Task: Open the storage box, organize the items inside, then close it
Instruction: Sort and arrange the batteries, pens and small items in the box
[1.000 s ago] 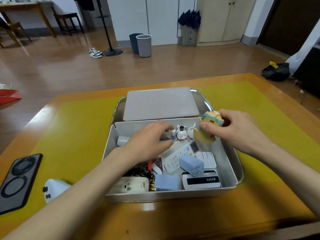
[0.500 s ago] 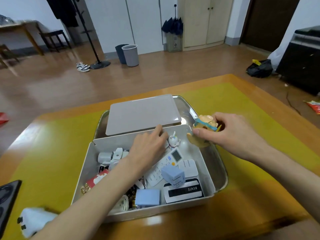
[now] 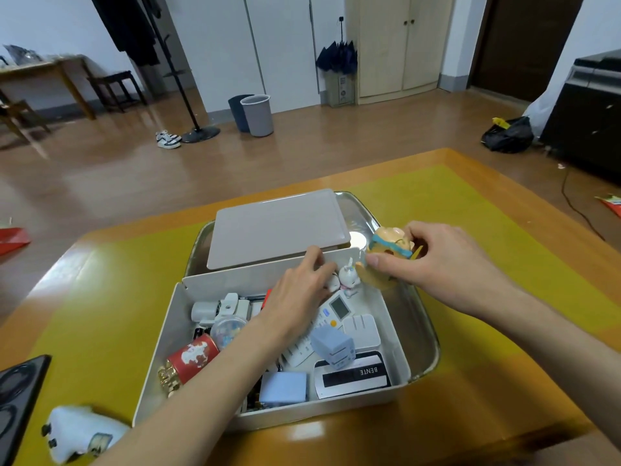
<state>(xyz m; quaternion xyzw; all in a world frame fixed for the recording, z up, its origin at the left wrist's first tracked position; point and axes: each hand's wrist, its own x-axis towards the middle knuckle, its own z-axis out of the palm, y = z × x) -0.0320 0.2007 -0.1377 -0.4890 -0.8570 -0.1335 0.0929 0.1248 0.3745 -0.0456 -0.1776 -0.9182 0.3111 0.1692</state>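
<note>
- The metal tray sat on the yellow-topped table, holding the storage box and, behind the box, its flat grey lid.
- The storage box stood open in the tray's near half, long axis running left to right — crowded with small things.
- Inside the box: a white remote lay diagonally, screen end toward the far right corner; a red tin lay tipped at the box's left side; a blue cube charger stood right of centre.
- The left hand reached into the box's far side, fingers curled over a small white piece beside a white bunny figurine.
- The right hand pinched a yellow toy figure over the box's far right corner.
</note>
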